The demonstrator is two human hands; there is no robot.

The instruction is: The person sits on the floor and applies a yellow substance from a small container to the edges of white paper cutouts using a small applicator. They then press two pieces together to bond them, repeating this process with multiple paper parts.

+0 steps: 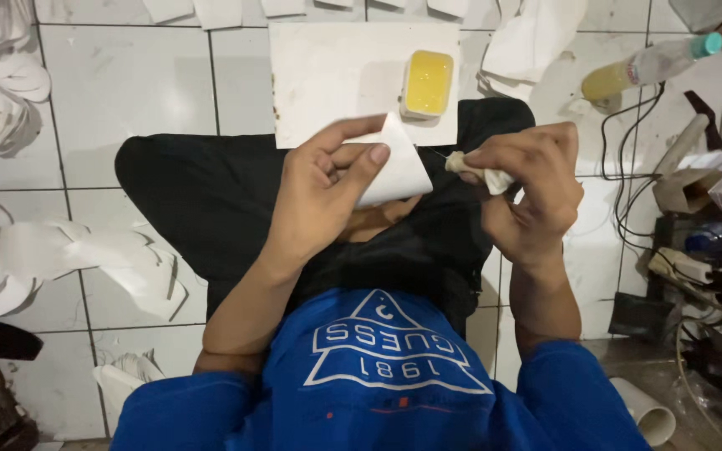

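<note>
White floor tiles point(127, 83) are lying under a person who is sitting cross-legged in black trousers point(211, 192). Over the lap, the left hand point(327, 188) is pinching a white cut-out piece point(399, 171) and tilting it up so its face is easy to reach. Just beside it, the right hand point(528, 192) is squeezing a small sticky rag point(478, 173) and pointing it at the piece. A tub of yellow glue point(428, 82) is sitting at the right edge of a white board point(327, 75), close ahead. More white pieces point(68, 259) are piling up along the left.
</note>
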